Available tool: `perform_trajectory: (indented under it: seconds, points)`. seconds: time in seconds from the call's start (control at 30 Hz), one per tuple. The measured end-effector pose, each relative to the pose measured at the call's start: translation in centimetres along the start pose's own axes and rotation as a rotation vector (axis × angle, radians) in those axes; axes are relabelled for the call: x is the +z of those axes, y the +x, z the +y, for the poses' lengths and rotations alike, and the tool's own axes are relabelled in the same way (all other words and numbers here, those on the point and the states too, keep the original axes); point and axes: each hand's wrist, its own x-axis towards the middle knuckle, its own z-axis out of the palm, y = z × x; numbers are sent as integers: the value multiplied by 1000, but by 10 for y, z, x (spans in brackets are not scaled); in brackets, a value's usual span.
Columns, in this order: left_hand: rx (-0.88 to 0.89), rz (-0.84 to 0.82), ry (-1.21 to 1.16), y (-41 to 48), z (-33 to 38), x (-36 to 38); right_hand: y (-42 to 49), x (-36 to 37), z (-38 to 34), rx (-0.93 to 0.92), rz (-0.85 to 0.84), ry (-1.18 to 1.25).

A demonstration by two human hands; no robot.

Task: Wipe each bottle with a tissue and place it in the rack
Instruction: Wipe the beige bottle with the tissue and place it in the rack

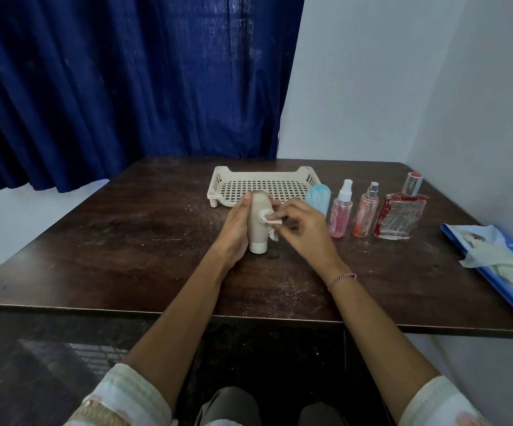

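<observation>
A beige tube bottle [256,224] with a white cap stands cap-down on the dark table, held by my left hand [236,226] wrapped around its left side. My right hand [302,227] pinches a small white tissue [269,219] against the bottle's right side. Behind them lies the cream perforated rack [264,186], with nothing in it. To the right stand a light blue bottle [319,198], a pink spray bottle [340,212], a slim orange-pink spray bottle [366,213] and a large square glass bottle [401,215] with red liquid.
A blue pack with loose white tissues [494,259] lies at the table's right edge. A dark blue curtain [126,87] hangs behind the table, and white walls [433,87] close the back right corner. The table's near edge [156,310] crosses under my forearms.
</observation>
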Motion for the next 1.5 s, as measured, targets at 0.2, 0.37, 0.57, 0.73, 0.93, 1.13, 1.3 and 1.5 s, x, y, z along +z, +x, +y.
perform_trajectory:
  seconds: [0.2, 0.37, 0.57, 0.73, 0.93, 1.13, 1.3, 1.5]
  points:
    - [5, 42, -57, 1, 1, 0, -4, 7, 2, 11, -309, -10]
    - [-7, 45, -19, 1, 0, 1, -2, 1, -1, -32, -131, -66]
    - [11, -5, 88, 0, -2, 3, 5, -4, -6, 5, 224, -39]
    - [23, -8, 101, 1, -2, 0, 4, -3, -2, 51, 164, 42]
    - [104, 78, 59, 2, -2, -2, 0, 1, -2, 78, -22, 49]
    - [219, 141, 127, 2, -4, -5, -2, 7, 2, 83, -182, 25]
    - [177, 182, 175, 0, -2, -1, -4, 12, -1, 17, -257, -25]
    - [21, 201, 187, -1, 0, -2, -4, 13, -2, -67, -282, -151]
